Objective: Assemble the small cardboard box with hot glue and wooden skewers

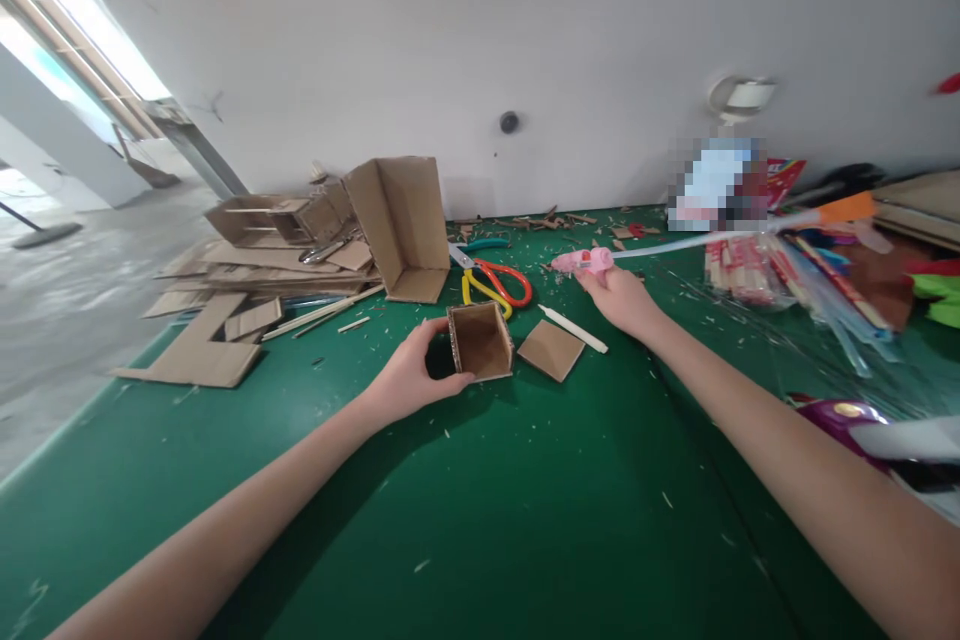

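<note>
My left hand [411, 372] grips the left side of a small open cardboard box [484, 342], thumb at its lower edge and fingers behind. My right hand [619, 302] is closed around a pink hot glue gun [592, 261], whose nozzle points left over the table. Between the hands lie a square cardboard piece [552, 350] and a cream-coloured pen [574, 329]. Just behind the small box rest scissors with red and yellow handles [504, 282]. A taller folded cardboard piece [412, 220] stands upright behind them, to the left.
Stacked cardboard sheets [225, 270] and thin wooden sticks [322, 311] crowd the left side. At right are packaged sticks [739, 270], clear plastic wrap and a purple object [844, 420]. Cardboard scraps litter the green table [480, 520] along the white wall [600, 40].
</note>
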Action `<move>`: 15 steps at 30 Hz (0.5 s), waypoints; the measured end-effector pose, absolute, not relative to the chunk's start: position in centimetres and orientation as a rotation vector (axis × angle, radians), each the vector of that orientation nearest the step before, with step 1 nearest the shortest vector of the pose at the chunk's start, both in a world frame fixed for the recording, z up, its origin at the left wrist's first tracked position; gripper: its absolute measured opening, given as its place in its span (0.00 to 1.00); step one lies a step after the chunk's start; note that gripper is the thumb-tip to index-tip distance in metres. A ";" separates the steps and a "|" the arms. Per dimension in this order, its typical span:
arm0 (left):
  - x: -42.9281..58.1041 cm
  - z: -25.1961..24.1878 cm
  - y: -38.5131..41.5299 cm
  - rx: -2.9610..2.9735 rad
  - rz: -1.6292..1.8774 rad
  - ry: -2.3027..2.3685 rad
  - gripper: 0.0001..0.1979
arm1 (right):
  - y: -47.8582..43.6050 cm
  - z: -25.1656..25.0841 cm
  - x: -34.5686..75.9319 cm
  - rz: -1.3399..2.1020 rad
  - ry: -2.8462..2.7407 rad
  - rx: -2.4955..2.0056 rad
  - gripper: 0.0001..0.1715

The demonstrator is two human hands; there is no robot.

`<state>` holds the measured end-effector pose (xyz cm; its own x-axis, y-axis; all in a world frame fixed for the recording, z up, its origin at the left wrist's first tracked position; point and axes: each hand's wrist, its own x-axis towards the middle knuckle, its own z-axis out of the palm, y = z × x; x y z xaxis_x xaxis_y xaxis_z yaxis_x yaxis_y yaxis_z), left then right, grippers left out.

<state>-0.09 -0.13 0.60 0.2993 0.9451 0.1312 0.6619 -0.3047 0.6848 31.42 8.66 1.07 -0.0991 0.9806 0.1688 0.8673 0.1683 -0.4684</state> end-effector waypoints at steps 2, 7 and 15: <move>-0.2 0.4 -0.1 2.060 0.724 1.425 0.35 | 8.7 1.1 31.3 0.365 -1.957 -1.759 0.31; -0.3 0.3 -0.1 2.049 0.712 1.422 0.36 | 8.1 0.9 31.1 0.449 -1.932 -1.655 0.30; -0.3 0.4 -0.1 2.084 0.719 1.404 0.34 | 7.3 3.2 30.9 0.133 -2.138 -1.946 0.39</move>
